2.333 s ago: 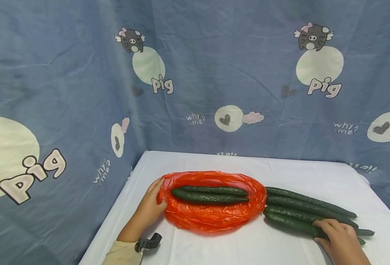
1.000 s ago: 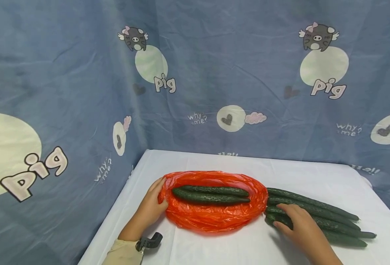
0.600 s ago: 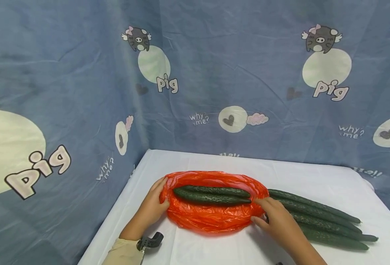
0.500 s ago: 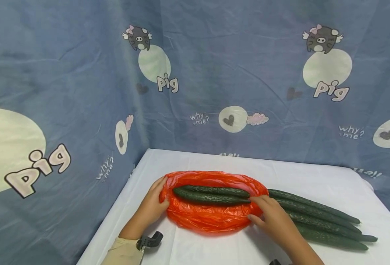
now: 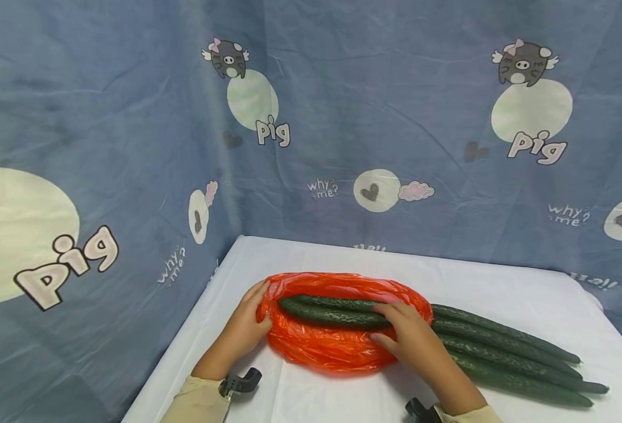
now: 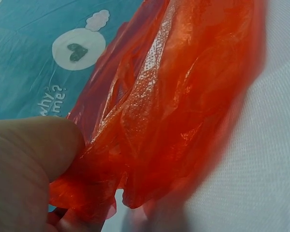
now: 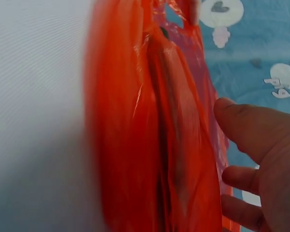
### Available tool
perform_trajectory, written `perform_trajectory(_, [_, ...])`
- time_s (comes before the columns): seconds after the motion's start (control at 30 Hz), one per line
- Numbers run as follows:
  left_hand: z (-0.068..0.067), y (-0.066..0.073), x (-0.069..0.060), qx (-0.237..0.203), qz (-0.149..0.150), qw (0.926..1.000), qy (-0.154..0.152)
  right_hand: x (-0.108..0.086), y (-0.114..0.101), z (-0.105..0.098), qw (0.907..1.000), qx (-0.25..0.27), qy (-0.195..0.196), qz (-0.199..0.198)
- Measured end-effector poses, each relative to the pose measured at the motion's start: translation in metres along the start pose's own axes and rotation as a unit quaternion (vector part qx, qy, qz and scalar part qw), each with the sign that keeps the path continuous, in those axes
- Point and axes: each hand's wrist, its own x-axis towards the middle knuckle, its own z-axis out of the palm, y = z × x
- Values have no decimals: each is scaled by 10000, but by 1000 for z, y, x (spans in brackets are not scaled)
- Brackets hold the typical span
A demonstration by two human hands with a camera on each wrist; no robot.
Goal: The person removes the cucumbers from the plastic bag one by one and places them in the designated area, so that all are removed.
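A red plastic bag lies on the table with its mouth spread wide. Two dark green cucumbers rest side by side inside it. My left hand pinches the bag's left rim; in the left wrist view the thumb of this hand presses the thin red plastic against the fingers. Over the right end of the bagged cucumbers is my right hand, thumb and fingers apart. The right wrist view shows that hand beside the bag, holding nothing visible; some fingertips are hidden.
Several loose cucumbers lie in a fan right of the bag, their left ends close to it. The table wears a white cloth. A blue printed curtain hangs behind and on the left.
My right hand has moved left from the loose cucumbers, across the bag's right rim, to above the cucumbers inside. My left hand stays at the bag's left rim.
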Motion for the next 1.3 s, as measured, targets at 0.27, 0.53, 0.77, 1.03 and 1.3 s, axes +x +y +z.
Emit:
perform_trajectory(0.27, [0, -1, 0, 65, -18, 10000, -32, 19, -11, 12, 9999, 106, -60, 11])
perform_trajectory(0.53, [0, -1, 2, 83, 31, 10000, 12, 36, -22, 22, 9996, 126, -224, 93])
perform_trajectory(0.77, [1, -2, 1, 68, 38, 10000, 0, 43, -29, 34, 9993, -87, -333, 116])
perform_trajectory(1.03, [2, -3, 0, 76, -25, 10000, 20, 48, -34, 46, 9991, -318, -271, 70])
perform_trajectory(1.3, [3, -3, 0, 54, -26, 10000, 29, 49, -35, 58, 9973, -587, -441, 64])
